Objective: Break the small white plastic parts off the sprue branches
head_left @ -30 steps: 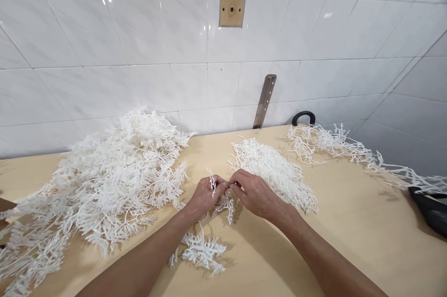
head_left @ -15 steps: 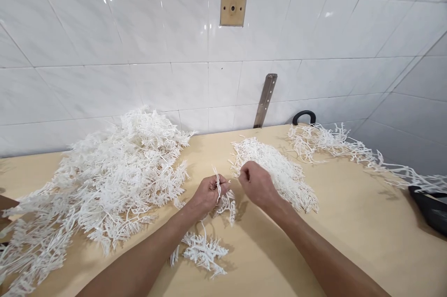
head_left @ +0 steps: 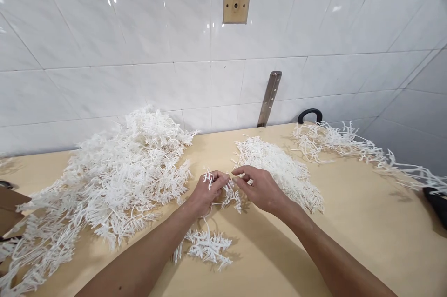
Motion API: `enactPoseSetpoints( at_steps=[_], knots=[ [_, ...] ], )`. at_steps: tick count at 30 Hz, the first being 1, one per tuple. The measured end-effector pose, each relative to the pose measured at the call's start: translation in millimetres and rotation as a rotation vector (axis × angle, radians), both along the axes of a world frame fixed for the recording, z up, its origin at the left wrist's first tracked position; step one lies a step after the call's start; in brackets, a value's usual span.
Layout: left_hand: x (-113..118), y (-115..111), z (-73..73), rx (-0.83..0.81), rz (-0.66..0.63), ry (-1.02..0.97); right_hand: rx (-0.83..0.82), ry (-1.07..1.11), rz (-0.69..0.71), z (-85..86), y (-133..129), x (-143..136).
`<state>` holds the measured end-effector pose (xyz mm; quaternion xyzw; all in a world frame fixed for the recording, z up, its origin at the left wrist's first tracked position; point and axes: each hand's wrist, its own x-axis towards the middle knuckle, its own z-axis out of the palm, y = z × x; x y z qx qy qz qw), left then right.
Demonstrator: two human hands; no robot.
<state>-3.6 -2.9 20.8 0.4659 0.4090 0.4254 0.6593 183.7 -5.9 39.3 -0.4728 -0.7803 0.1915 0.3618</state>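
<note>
Large heap of white branching pieces [head_left: 129, 176], left, on the table [head_left: 349, 232]. Left hand [head_left: 206, 190]: thumb and forefinger pinch a white sprig [head_left: 232, 197], centre. Sprig: hangs from the fingertips, free end near and slightly right; long axis slants far-left to near-right. Right hand [head_left: 263, 187]: returned from standing apart to just beside the left fingertips — both hands seem placed to work the sprig again; thumb and forefinger bent close, whether pinching anything cannot be told. Finer white heap [head_left: 279, 171]: beyond, right.
</note>
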Motion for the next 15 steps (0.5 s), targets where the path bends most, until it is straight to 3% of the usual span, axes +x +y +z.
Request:
enactPoseSetpoints(
  at_steps=[5,15],
  knots=[
    [0.8,-0.7,-1.4,0.007,-0.015,-0.007,-0.146,-0.016,0.045,-2.2,-2.8,-4.8],
    [0.7,-4.4,-2.4,0.186,0.0,0.187,-0.175,-0.067,-0.051,5.6,-7.1,-8.6]
  ],
)
